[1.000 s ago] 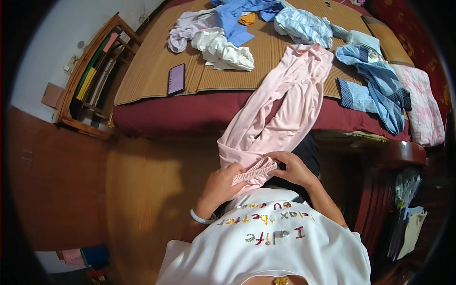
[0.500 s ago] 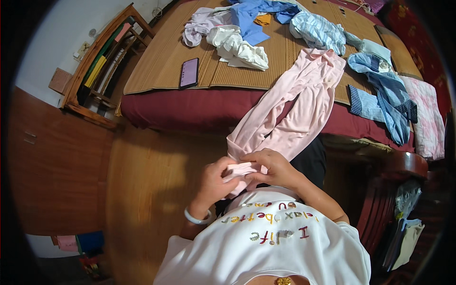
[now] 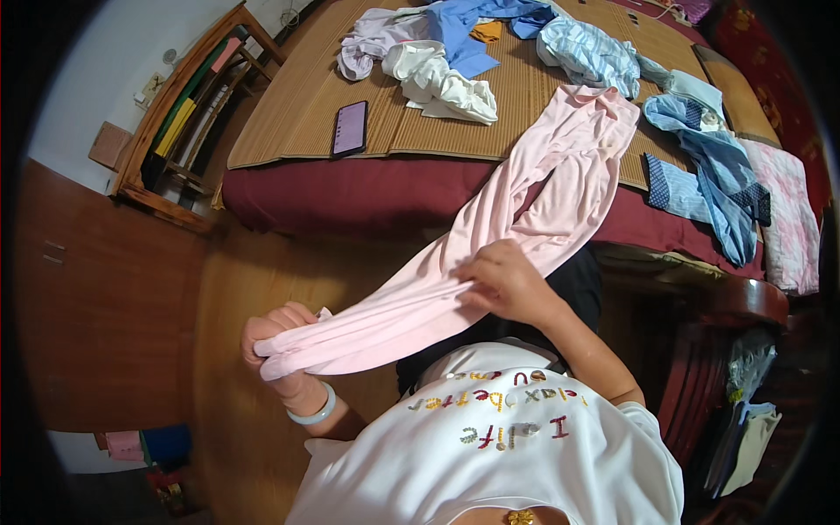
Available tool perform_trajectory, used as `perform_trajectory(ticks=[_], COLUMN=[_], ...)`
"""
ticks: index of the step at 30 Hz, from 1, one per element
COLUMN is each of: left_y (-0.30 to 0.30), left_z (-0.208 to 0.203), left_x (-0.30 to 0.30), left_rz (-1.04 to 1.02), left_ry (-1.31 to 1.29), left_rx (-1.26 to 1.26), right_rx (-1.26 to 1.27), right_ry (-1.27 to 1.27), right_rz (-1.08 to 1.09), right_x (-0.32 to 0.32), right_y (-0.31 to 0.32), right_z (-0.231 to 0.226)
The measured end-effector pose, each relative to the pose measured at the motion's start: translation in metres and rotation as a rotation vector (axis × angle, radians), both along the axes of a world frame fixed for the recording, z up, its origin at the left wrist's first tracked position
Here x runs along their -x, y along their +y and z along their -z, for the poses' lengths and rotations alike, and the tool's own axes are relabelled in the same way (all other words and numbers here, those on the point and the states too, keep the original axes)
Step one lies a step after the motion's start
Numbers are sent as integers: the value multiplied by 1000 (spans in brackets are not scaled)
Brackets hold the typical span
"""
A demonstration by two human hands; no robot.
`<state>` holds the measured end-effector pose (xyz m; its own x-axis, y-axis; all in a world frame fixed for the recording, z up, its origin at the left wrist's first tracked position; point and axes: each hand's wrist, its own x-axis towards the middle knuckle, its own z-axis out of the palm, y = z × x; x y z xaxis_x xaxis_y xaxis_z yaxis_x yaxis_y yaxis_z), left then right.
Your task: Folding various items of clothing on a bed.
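A pair of pale pink pants (image 3: 429, 271) hangs from the bed's edge toward me, with its waist lying on the mat. My left hand (image 3: 284, 341) is closed round the end of one leg and holds it out to the left, so that leg is stretched across my front. A white bangle circles the left wrist. My right hand (image 3: 509, 284) lies against the same leg farther up, its fingers apart and touching the cloth. The other leg runs down behind the right hand, its lower end hidden.
The bed has a brown slatted mat (image 3: 306, 127) over a dark red sheet. A phone (image 3: 350, 129) lies near its left edge. Rumpled white (image 3: 451, 94), blue (image 3: 464, 44) and striped (image 3: 586, 57) clothes are heaped behind. A wooden chair (image 3: 166, 206) stands left; dark wooden furniture (image 3: 757, 306) is at right.
My left hand has pulled the leg end out to the left, stretching the gathered cloth. My right hand has left the cuff and now rests farther up the leg.
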<state>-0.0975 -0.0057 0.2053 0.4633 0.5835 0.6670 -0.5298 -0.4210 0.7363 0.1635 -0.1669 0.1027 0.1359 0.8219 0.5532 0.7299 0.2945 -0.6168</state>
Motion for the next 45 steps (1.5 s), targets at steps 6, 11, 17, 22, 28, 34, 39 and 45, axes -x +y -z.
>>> perform_trajectory(ticks=[6, 11, 17, 22, 28, 34, 39, 45], left_y=[4, 9, 13, 16, 14, 13, 12, 21], left_z=[-8, -7, -4, -3, -5, -5, -5, 0], left_x=[1, 10, 12, 17, 22, 29, 30, 40], left_rz=[-168, -376, -416, -417, -360, -314, -379, -423], left_ry=[47, 50, 73, 46, 29, 34, 39, 56], left_rx=[-140, -122, -38, -37, -38, -52, -55, -70], right_rx=[179, 123, 184, -93, 72, -64, -26, -192], right_ry=[234, 228, 39, 525, 147, 58, -19, 112], right_rz=[208, 361, 113, 200, 275, 340, 274, 337], right_x=[-20, -26, -40, -35, -43, -44, -42, -40], right_y=[-14, -26, -33, -33, -27, -14, -13, -19], right_z=[-2, 14, 11, 3, 2, -1, -2, 14])
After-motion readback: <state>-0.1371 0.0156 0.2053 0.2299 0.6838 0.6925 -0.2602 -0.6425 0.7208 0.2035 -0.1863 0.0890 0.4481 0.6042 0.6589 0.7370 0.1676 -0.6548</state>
